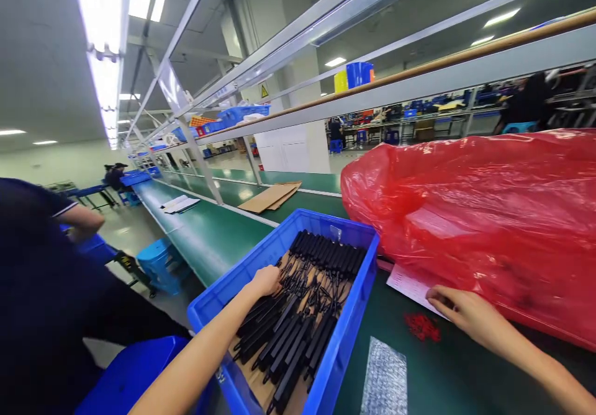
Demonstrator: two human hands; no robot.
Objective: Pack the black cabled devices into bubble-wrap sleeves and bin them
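Observation:
Inside a blue plastic bin (355, 308), my left hand (267, 280) reaches down among the parts with its fingers curled. Whatever its fingertips grip is hidden. The bin holds many black rod-shaped parts (291, 340) with thin cables, laid in two rows on brown cardboard. To the right, my right hand (459, 309) is over the edge of a printed paper sheet (410, 286), thumb and fingers bent toward each other; nothing I can make out shows between them. Just below that hand lies a pile of small red pieces (422, 327) on the green work surface (447, 378).
A large red plastic bag (484, 216) spreads along the right side. Silvery textured sheet (384, 378) lies near the front. Behind the bin are flat cardboard pieces (270, 197) and papers (179, 204). A person in dark clothes (60, 297) is close on the left, near a blue stool (161, 265).

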